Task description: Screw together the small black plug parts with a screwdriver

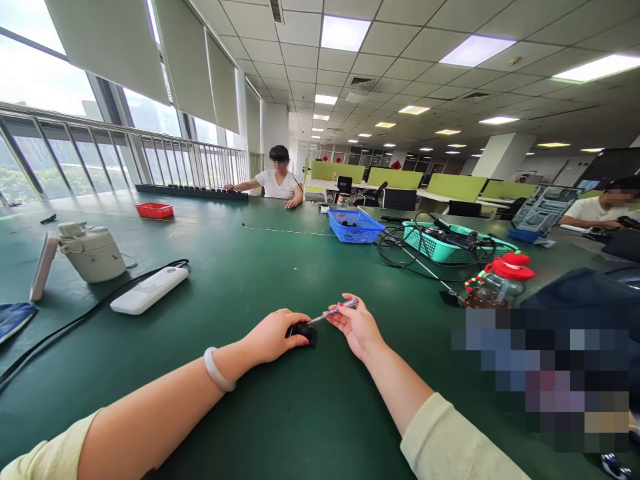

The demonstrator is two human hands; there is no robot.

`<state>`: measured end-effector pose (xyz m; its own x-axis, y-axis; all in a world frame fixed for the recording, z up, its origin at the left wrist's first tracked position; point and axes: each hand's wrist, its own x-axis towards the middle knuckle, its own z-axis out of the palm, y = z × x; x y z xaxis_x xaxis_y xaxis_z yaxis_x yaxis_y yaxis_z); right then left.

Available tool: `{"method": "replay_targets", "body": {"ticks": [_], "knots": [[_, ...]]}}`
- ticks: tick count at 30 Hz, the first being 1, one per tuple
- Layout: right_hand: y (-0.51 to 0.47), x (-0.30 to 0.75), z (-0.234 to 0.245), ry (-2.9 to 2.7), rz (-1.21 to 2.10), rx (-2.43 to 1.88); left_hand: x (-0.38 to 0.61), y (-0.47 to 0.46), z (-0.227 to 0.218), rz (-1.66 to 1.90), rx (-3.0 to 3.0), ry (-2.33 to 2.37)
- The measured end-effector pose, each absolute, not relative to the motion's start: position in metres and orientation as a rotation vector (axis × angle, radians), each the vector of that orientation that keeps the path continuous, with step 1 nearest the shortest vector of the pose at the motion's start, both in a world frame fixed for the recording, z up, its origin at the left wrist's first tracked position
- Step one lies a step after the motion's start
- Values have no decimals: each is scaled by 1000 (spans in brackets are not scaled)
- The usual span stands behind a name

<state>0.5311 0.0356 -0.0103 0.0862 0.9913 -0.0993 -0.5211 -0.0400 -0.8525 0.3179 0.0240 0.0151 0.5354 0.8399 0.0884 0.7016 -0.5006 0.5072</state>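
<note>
My left hand (274, 335) is closed over a small black part (305, 331) and presses it against the green table (240, 280). My right hand (356, 325) pinches a slim screwdriver (334, 311) with a clear handle. Its tip angles down to the left and meets the black part. A pale bangle (216, 370) circles my left wrist. Both hands sit close together near the table's front middle.
A white power bank (149, 290) with a black cable and a white jug (93, 251) lie to the left. Blue (354, 226), teal (443, 244) and red (155, 211) baskets stand farther back. A red-lidded jar (497, 283) is at the right. Two people sit at the far side.
</note>
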Motion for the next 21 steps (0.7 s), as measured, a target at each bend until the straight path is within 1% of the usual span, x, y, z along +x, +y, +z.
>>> {"method": "replay_targets", "body": {"ticks": [21], "knots": [[30, 527, -4, -624, 1454, -911, 318, 27, 14, 432, 2406, 1243]]}}
